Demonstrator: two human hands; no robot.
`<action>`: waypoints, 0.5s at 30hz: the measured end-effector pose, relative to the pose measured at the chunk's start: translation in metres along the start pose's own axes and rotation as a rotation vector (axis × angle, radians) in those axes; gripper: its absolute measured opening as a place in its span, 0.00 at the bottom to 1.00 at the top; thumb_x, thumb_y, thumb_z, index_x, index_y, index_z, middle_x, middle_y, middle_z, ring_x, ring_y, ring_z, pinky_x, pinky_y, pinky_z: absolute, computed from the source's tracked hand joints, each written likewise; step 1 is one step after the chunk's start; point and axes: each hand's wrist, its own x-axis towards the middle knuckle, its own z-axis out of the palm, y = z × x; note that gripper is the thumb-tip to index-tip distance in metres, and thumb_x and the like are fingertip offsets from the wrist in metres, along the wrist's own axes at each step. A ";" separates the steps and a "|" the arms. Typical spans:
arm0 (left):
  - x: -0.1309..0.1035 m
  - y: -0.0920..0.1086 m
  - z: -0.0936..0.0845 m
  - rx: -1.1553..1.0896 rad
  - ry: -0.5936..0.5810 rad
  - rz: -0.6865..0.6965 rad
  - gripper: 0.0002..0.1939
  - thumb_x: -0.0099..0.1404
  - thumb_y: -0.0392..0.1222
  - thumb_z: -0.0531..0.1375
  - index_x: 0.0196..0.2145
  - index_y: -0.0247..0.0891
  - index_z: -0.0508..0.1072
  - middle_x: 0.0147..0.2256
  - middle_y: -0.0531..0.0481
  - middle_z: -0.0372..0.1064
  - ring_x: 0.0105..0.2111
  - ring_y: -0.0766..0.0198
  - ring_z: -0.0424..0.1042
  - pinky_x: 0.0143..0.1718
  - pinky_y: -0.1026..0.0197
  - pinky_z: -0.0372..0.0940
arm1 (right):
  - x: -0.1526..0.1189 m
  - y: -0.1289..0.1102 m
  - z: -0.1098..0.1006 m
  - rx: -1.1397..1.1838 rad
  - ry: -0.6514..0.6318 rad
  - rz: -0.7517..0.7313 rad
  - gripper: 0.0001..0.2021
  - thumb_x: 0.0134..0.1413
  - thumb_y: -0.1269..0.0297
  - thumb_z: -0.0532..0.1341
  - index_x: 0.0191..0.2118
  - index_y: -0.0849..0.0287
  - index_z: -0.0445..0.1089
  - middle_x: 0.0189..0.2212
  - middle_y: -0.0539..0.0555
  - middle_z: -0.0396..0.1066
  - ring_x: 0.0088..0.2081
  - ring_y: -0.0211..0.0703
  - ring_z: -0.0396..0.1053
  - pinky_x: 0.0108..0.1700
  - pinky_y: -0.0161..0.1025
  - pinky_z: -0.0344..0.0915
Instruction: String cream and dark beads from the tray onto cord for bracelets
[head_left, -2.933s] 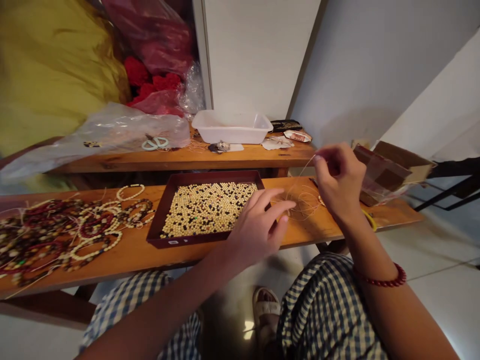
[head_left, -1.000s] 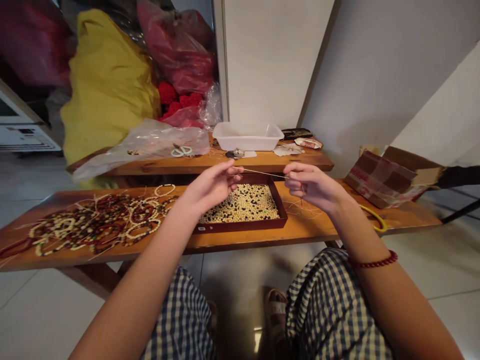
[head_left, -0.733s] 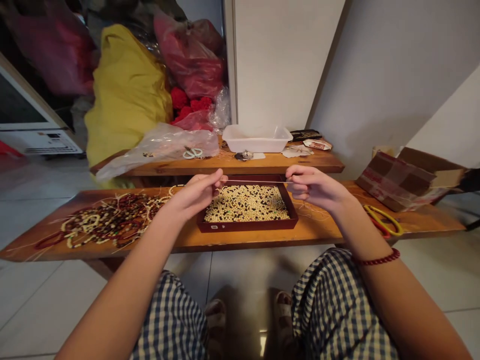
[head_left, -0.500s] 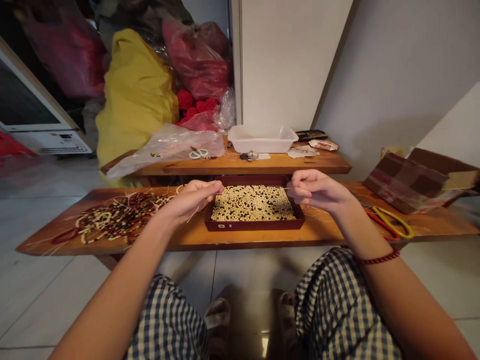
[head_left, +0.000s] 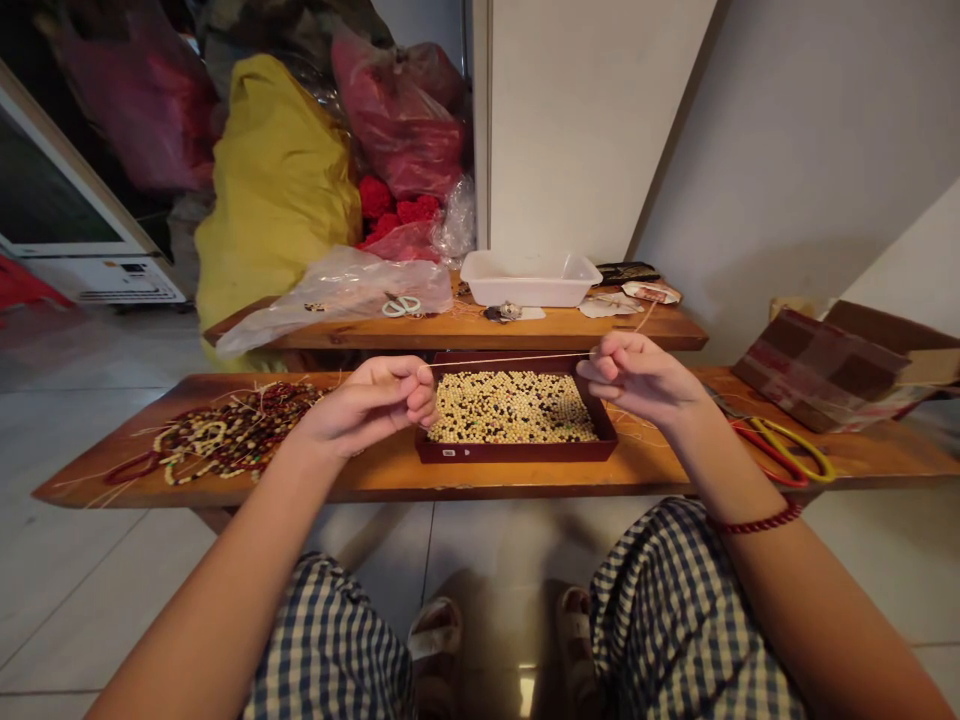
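Note:
A thin pale string runs nearly level between my two hands, above the far part of a dark red box. My left hand pinches one end at the box's left side, fingers curled. At the right rim, my right hand pinches the string between thumb and fingers, and a short tail sticks up past it. Small cream and dark beads fill the box. Left of my left hand lies a heap of strung beads, partly hidden by my forearm.
Scissors with red and yellow handles lie on the wooden bench at right, near an open cardboard box. On the bench behind stand a white plastic tub, white-handled scissors and a clear plastic bag.
My left hand has turned over and its fingers have curled in. The string now shows more plainly, pulled straight, with a tail above my right hand. The view has shifted slightly.

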 end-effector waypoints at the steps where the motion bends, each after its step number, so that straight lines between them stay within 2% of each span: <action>1: 0.000 0.000 0.001 -0.007 0.013 -0.001 0.07 0.52 0.33 0.65 0.31 0.33 0.74 0.18 0.54 0.61 0.19 0.72 0.60 0.24 0.65 0.60 | 0.001 0.001 -0.001 0.005 0.004 -0.004 0.07 0.38 0.62 0.69 0.27 0.54 0.74 0.18 0.47 0.60 0.22 0.32 0.51 0.22 0.32 0.42; 5: 0.002 -0.001 0.003 -0.059 0.087 -0.006 0.17 0.52 0.30 0.63 0.42 0.39 0.72 0.18 0.55 0.66 0.19 0.71 0.63 0.25 0.65 0.62 | 0.004 0.002 -0.005 0.004 0.056 -0.029 0.06 0.42 0.63 0.67 0.30 0.56 0.73 0.21 0.48 0.60 0.22 0.31 0.48 0.21 0.33 0.41; 7: 0.002 -0.002 0.003 -0.109 0.127 0.018 0.14 0.53 0.30 0.61 0.39 0.40 0.72 0.18 0.55 0.67 0.20 0.70 0.65 0.26 0.66 0.64 | 0.005 0.003 -0.005 0.009 0.090 -0.022 0.05 0.43 0.64 0.66 0.30 0.56 0.73 0.22 0.48 0.60 0.22 0.31 0.46 0.21 0.34 0.41; 10: 0.002 -0.003 0.004 -0.188 0.194 0.035 0.07 0.54 0.29 0.59 0.29 0.37 0.73 0.19 0.54 0.69 0.21 0.69 0.70 0.28 0.65 0.67 | 0.006 0.003 -0.003 0.046 0.096 0.015 0.03 0.44 0.66 0.65 0.29 0.58 0.73 0.23 0.49 0.60 0.22 0.32 0.45 0.22 0.34 0.41; 12: 0.002 -0.003 0.008 -0.228 0.246 0.037 0.08 0.54 0.27 0.57 0.27 0.36 0.73 0.22 0.53 0.72 0.23 0.68 0.72 0.32 0.64 0.69 | 0.006 0.004 -0.001 0.076 0.085 0.036 0.03 0.44 0.67 0.65 0.29 0.59 0.73 0.23 0.50 0.60 0.23 0.32 0.44 0.22 0.34 0.41; 15: 0.003 -0.002 0.016 -0.261 0.307 0.066 0.14 0.55 0.22 0.54 0.29 0.38 0.74 0.26 0.54 0.75 0.27 0.68 0.75 0.36 0.65 0.69 | 0.007 0.005 0.000 0.120 0.087 0.048 0.02 0.45 0.69 0.64 0.29 0.61 0.73 0.24 0.50 0.60 0.23 0.31 0.43 0.21 0.33 0.42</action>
